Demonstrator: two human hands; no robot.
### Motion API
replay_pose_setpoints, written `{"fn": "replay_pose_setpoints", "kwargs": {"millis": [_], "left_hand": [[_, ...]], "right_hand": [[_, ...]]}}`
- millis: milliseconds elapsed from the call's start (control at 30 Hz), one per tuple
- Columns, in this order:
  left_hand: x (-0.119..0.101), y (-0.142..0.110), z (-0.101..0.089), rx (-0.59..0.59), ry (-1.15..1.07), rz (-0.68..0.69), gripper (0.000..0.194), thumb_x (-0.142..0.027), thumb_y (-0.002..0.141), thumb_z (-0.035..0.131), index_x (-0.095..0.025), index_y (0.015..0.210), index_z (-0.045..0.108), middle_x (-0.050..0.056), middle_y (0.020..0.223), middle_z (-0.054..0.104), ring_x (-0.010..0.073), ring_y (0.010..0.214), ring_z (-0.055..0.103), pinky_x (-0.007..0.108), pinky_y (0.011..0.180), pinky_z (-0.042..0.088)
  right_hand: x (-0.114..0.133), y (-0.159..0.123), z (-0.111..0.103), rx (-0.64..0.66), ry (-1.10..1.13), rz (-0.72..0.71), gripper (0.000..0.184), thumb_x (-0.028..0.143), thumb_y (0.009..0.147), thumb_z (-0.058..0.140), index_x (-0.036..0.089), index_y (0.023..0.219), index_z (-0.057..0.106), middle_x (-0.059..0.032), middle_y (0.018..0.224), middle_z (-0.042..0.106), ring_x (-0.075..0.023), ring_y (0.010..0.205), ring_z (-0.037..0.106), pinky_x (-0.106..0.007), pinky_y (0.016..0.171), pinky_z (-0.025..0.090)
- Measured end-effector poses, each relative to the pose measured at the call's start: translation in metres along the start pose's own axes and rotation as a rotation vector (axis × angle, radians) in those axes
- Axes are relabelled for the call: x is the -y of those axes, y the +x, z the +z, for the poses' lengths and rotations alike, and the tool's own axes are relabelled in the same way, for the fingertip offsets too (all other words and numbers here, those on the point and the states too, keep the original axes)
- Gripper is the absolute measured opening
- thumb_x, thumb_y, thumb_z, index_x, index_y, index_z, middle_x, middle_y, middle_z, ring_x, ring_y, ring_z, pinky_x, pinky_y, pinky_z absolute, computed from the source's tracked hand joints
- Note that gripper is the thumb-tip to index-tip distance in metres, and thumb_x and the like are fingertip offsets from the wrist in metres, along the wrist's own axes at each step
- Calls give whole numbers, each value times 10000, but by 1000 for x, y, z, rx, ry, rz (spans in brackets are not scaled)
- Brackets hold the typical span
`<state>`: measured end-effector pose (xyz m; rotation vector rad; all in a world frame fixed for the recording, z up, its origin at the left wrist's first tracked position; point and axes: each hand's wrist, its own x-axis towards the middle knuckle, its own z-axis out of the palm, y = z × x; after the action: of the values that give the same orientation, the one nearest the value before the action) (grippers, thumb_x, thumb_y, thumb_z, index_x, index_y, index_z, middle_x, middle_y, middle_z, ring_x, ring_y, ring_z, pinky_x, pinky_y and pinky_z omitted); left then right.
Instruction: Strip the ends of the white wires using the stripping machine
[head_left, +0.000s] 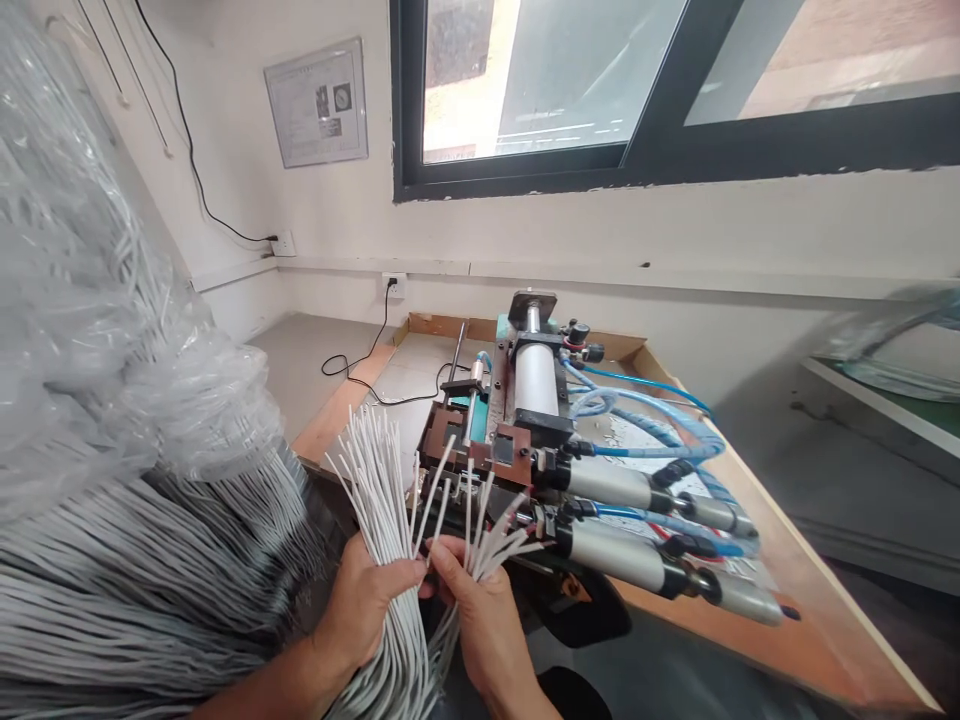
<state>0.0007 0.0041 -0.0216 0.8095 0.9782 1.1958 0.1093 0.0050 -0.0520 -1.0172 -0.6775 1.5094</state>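
A thick bundle of grey-white cables (386, 510) is wrapped by my left hand (367, 595), its cut ends fanning upward. Just right of it, my right hand (472, 600) is closed on a smaller bunch of the same cables (499, 545), whose ends splay to the right. A few single cables (435, 500) stand between the two hands, close to both thumbs. The fingertips come near each other there, and some fingers are hidden behind the cables. Right behind the hands sits a pneumatic machine (517, 440) with silver cylinders and brown plates.
Blue air hoses (652, 430) loop over the wooden-edged bench (795, 640) at right. To the left hang many grey cables (135, 580) under clear plastic wrapping (97, 300). A black power cord (360, 375) runs to a wall socket (394, 286). A shelf (892, 400) juts out at far right.
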Motion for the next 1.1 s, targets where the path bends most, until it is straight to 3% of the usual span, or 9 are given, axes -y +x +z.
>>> {"fn": "replay_pose_setpoints", "kwargs": {"millis": [100, 200, 300, 500, 700, 1100], "left_hand": [[-1, 3, -1, -97, -39, -3, 114, -105, 561, 661, -111, 673, 643, 34, 610, 663, 181, 585, 605, 297, 590, 479], [-1, 7, -2, -160, -111, -12, 122, -113, 540, 682, -107, 652, 632, 33, 602, 659, 190, 583, 617, 320, 611, 490], [-2, 10, -3, -146, -156, -18, 127, -125, 541, 687, -104, 652, 630, 20, 573, 642, 175, 519, 599, 319, 554, 493], [-9, 14, -2, -217, -142, -3, 199, -117, 546, 704, -101, 733, 636, 37, 631, 668, 196, 634, 633, 342, 620, 529], [-19, 19, 3, -207, -109, 18, 150, -118, 575, 687, -89, 713, 635, 45, 609, 671, 188, 613, 637, 311, 584, 536], [-24, 20, 11, -163, -113, 6, 147, -103, 569, 684, -92, 707, 632, 29, 597, 653, 186, 595, 636, 314, 584, 534]], "right_hand": [[-4, -1, -4, -92, 21, -23, 260, 395, 651, 672, 153, 739, 640, -15, 574, 594, -131, 513, 510, -226, 473, 352], [-6, -1, -9, -37, 2, -50, 252, 391, 666, 660, 152, 747, 649, -23, 578, 603, -129, 518, 501, -219, 461, 340], [-6, -2, -9, 28, -43, -43, 247, 369, 645, 683, 131, 708, 668, -22, 550, 594, -110, 491, 469, -222, 474, 350], [-2, 4, -5, -189, 112, -40, 284, 385, 624, 698, 142, 761, 642, -10, 565, 592, -99, 476, 471, -209, 436, 345], [7, 11, -5, -164, 223, -9, 257, 302, 581, 740, 128, 748, 651, -26, 614, 618, -112, 525, 495, -221, 466, 380], [12, 21, -1, -227, 443, 100, 234, 233, 494, 780, 117, 636, 634, 18, 533, 569, -49, 420, 421, -158, 369, 329]]}}
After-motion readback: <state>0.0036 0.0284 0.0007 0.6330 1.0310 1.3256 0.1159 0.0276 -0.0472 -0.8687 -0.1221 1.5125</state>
